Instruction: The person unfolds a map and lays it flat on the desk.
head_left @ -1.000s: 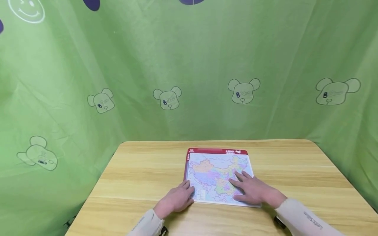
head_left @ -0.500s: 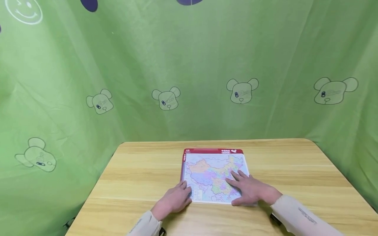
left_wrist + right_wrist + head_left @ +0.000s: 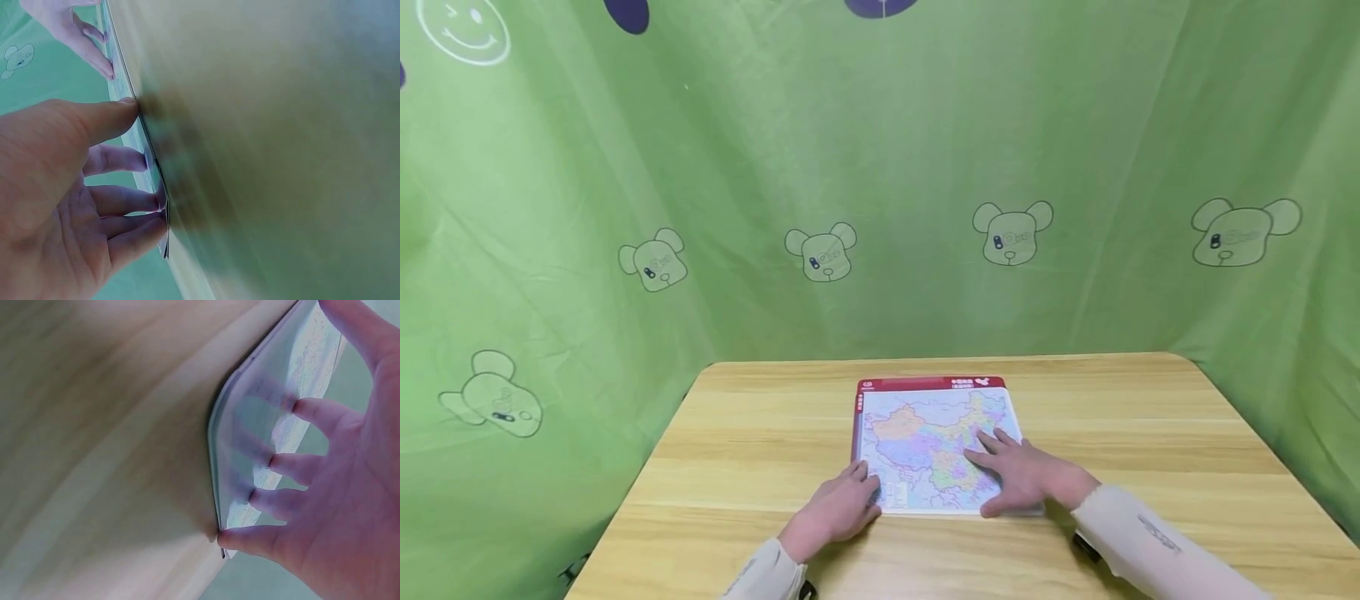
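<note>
A flat, glossy map board (image 3: 917, 450) with a red printed border lies on the wooden table, showing a map of China in pastel colours. My left hand (image 3: 842, 504) rests at its near left corner, the fingertips on the board's edge and the thumb at the near edge. Spread across the right part of the map, my right hand (image 3: 1026, 477) touches the surface with its fingertips. In the right wrist view the little finger of the right hand (image 3: 331, 469) is at the board's side edge. The left wrist view shows the left hand (image 3: 81, 187) with fingertips along the thin edge.
The wooden table (image 3: 760, 433) has rounded far corners. A green curtain (image 3: 880, 167) printed with bear heads hangs behind it and at both sides. Pale sleeves (image 3: 1150, 542) cover both forearms.
The map board has slid a little to the left on the table, both hands travelling with it. The right hand has kept its fingers spread on the map.
</note>
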Tool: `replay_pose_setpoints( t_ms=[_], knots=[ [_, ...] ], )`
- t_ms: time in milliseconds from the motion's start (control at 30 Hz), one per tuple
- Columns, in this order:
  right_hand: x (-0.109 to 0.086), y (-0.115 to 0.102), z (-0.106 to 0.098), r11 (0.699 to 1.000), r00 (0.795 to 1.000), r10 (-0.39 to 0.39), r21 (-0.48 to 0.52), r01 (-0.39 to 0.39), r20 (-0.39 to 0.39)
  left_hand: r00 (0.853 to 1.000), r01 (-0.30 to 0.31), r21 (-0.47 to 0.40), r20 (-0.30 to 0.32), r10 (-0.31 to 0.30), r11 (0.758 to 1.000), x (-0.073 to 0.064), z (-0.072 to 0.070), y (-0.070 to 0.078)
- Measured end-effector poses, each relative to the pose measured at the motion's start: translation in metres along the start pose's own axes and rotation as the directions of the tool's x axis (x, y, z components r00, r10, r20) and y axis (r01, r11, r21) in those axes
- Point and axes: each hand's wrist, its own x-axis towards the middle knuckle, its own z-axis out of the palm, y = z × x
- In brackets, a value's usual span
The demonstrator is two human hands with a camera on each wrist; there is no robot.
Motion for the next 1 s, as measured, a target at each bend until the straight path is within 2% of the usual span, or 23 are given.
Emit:
replay_pose_setpoints(
  t_ms=[467,800,1000],
  knots=[
    [0.016,-0.017,-0.007,1.0,1.0,0.011,-0.007,-0.011,0.016,1.0,0.012,-0.055,-0.002,-0.012,0.998,-0.01,-0.001,-0.017],
    [0.024,-0.022,-0.003,0.999,0.999,0.036,-0.016,-0.036,0.032,1.0,0.02,-0.098,0.0,-0.02,0.995,-0.015,0.0,-0.027],
    [0.026,-0.023,-0.003,0.999,0.999,0.043,-0.018,-0.043,0.033,1.0,-0.005,-0.07,-0.027,0.003,0.998,-0.013,0.001,-0.031]
  ],
)
